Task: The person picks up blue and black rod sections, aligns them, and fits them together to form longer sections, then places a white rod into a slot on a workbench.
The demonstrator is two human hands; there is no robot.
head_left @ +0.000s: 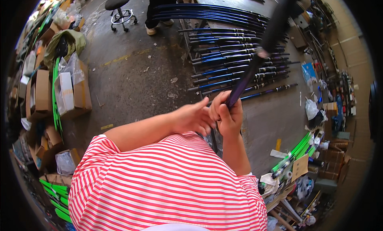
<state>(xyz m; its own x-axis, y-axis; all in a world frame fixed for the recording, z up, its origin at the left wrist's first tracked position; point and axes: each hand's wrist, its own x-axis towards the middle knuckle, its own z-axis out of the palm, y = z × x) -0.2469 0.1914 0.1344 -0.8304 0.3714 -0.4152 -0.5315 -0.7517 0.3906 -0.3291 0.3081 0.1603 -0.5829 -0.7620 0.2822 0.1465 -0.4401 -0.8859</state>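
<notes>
Rod: dark blue fishing rod (244, 84) rises from our hands toward one o'clock, its thick black grip (278, 23) up near the top edge.
Right hand: our right hand (227, 116) sits just past centre, fingers clamped around the thin lower end of the rod.
Left hand: our left hand (194, 118) lies at nine o'clock of the right one and touches it; its fingers are partly spread at the rod's tip end, and we cannot tell whether they pinch anything.
Rack: many blue and black rods (235, 55) lie side by side at twelve o'clock, well apart from the hands, on the concrete floor (131, 75) or a low frame.
Surroundings: cardboard boxes (74, 91) at nine o'clock, green rods (293, 155) at four o'clock, a black stool (119, 7) at eleven, another person's legs (157, 11) beside it.
Doing it well: we judge the right-hand grip should stay firm and close to the working end, so the long rod does not sway while the left fingers work at the tip.
Risk: the raised grip end could swing into the racked rods if we tilt it.
</notes>
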